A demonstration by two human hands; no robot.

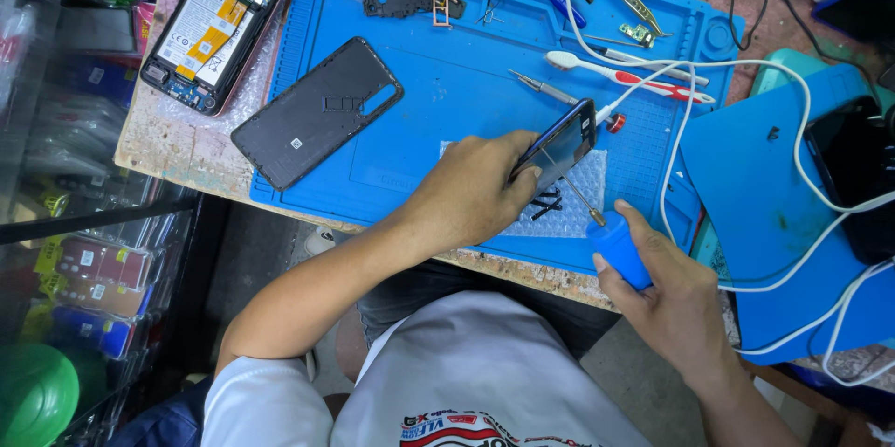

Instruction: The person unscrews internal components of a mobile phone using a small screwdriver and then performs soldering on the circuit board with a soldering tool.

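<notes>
In the head view, the left hand (471, 191) is gripping a dark, glossy slab-shaped smartphone (562, 143), fingers curled around its lower end, and is holding it tilted on edge above a small sheet of clear bubble wrap (583, 214) lying on a bright blue rubbery repair mat (447, 83). The phone's long axis is running from lower left to upper right, its far end pointing toward a white and red toothbrush (625, 76). The right hand (676, 302) is closing around a small blue plastic bottle (623, 249), whose thin metal needle tip is slanting up and left to the phone's lower edge; whether it is touching there is hard to make out. A matte black back cover (319, 111) is lying flat on the mat's left side, and an opened phone with a white battery (216, 23) is resting on the worn tabletop beyond the mat. White cables (802, 144) are looping across the right side, partly cut off by the frame. The left hand is hiding the phone's lower end.
</notes>
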